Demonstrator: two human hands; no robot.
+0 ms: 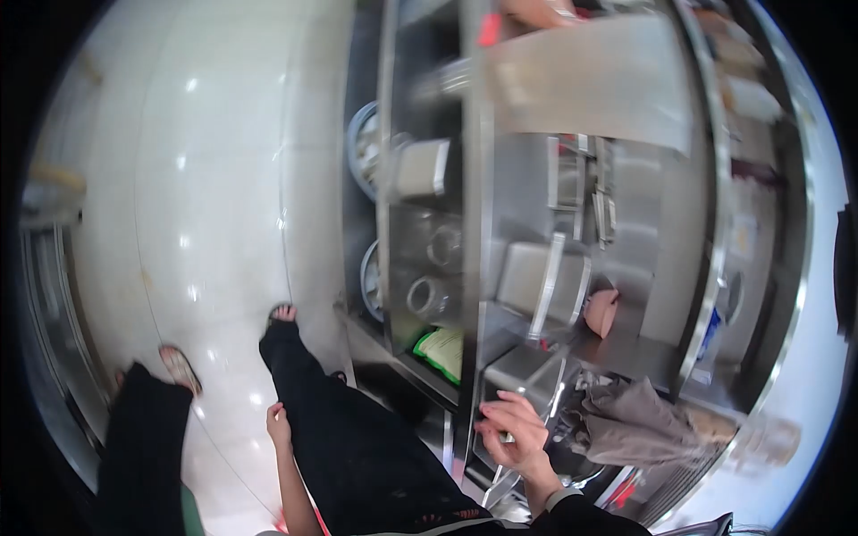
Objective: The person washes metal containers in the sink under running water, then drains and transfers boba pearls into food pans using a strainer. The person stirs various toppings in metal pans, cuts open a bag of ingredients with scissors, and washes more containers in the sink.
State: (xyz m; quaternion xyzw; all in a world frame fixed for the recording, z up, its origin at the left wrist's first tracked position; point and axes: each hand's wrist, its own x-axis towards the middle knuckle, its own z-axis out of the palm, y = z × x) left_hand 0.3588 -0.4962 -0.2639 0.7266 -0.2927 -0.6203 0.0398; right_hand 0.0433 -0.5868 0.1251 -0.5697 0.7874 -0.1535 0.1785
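My right hand (514, 435), with a band at its wrist and a black sleeve, is raised beside the metal shelving. Its fingers are loosely bent and apart, with nothing between them. Behind it in view stands a steel container (525, 371), and a crumpled grey-brown cloth (635, 422) lies to its right. I cannot tell whether the hand touches either. Lower left, a bare forearm, apparently mine, ends in my left hand (279, 424), smaller in view. Its fingers are curled in and nothing shows in them. It hangs over the floor beside black trousers (357, 433).
Metal shelving (478, 223) runs up the middle, holding glass jars (427, 297), a green-edged bag (440, 353), lidded containers (541, 281) and a pink bowl (601, 313). A blurred pale board (590, 80) lies near another person's hand (541, 12). Another person's sandalled foot (181, 369) stands on the glossy floor (214, 223).
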